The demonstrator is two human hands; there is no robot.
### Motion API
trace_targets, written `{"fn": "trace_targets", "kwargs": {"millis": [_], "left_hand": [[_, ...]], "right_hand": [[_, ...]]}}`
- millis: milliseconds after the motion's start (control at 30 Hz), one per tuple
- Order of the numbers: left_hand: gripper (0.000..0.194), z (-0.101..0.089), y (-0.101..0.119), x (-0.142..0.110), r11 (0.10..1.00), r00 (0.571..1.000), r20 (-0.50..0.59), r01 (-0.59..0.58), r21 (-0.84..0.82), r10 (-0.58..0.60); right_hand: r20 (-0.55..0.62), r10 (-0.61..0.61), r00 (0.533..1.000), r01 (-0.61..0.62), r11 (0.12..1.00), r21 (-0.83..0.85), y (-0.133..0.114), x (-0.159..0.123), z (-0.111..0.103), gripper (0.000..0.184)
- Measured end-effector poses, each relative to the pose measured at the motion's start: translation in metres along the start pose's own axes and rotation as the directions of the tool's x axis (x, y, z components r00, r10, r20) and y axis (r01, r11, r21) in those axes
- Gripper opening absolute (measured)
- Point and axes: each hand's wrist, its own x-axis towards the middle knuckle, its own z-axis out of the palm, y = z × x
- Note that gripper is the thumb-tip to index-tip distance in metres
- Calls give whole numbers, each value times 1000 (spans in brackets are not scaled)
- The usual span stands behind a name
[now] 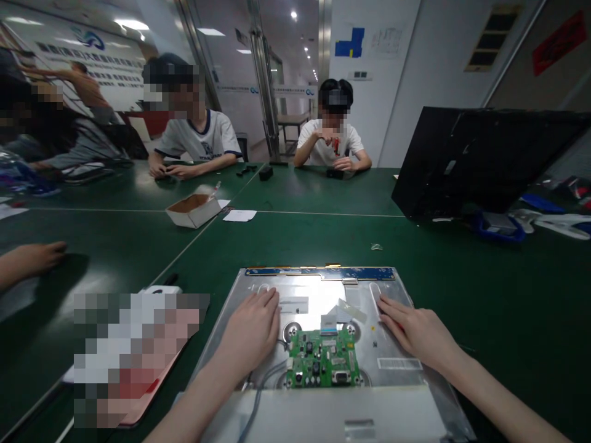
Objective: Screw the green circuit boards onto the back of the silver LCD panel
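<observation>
A metal-backed display panel point(323, 301) lies flat on the table, a blue circuit strip point(318, 273) along its far edge. On its middle sits a green circuit board point(323, 360) with a ribbon cable point(329, 324) at its top. My left hand point(253, 320) rests on the panel's left part, fingers stretched out. Over on the right, my right hand point(413, 326) lies with extended fingertips by an oblong slot. A bit of red shows beneath its fingers; I cannot make out what it is. A grey cable point(259, 394) runs from the board toward me, past a plain metal cover point(323, 412).
Left of the panel lies a partly blurred phone-like object point(170, 344). Farther off are an open white box point(194, 210) and paper point(239, 215). A large black screen point(480, 160) stands at right. People sit across the table; another person's hand point(34, 261) is at left.
</observation>
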Motion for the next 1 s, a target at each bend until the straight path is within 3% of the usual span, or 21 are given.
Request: {"fn": "trace_targets", "kwargs": {"millis": [233, 400, 800, 1000], "left_hand": [[47, 5, -13, -5, 992, 1000, 19, 5, -129, -3], [47, 6, -17, -7, 983, 999, 33, 13, -185, -7], [51, 8, -9, -5, 987, 999, 52, 24, -159, -16], [56, 14, -8, -8, 991, 996, 86, 3, -137, 9]], "right_hand": [[134, 99, 986, -102, 995, 21, -10, 1, 1, 51], [94, 112, 989, -119, 990, 70, -10, 1, 7, 50], [237, 115, 965, -130, 991, 45, -14, -7, 1, 77], [224, 88, 971, -106, 992, 69, -12, -8, -3, 80]]}}
